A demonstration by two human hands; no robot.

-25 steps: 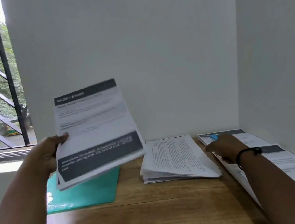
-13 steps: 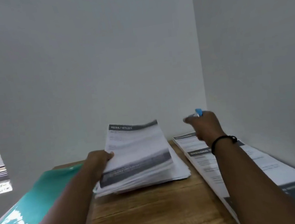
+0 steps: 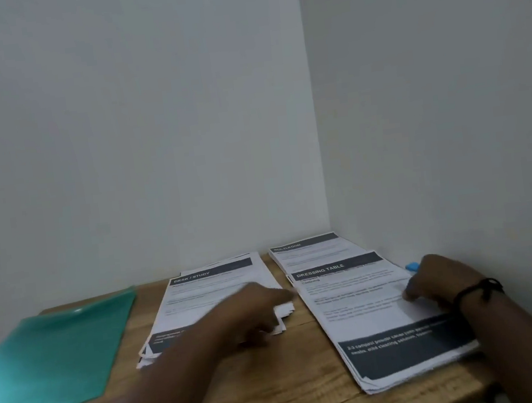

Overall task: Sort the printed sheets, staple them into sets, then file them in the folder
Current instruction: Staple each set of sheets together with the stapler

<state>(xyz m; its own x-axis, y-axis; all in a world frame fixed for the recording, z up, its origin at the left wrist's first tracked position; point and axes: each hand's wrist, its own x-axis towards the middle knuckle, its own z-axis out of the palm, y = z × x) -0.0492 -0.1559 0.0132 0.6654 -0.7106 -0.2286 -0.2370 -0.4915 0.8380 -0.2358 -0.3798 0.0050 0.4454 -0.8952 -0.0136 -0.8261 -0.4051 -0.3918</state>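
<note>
Your left hand (image 3: pixel 257 308), blurred, grip unclear, rests on the loose "Desk / Study" pile of printed white sheets (image 3: pixel 209 294), likely squaring it for stapling; beside that pile, your right hand (image 3: pixel 433 281) holds a small blue stapler-like object (image 3: pixel 412 266) over the "Dressing Table" stack (image 3: pixel 370 315), green plastic folder (image 3: pixel 53 354) waiting opposite.

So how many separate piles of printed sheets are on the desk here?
3. The Desk/Study pile lies mid-desk under the left hand, the Dressing Table pile sits right under the right hand, and the far pile lies in the corner.
</note>
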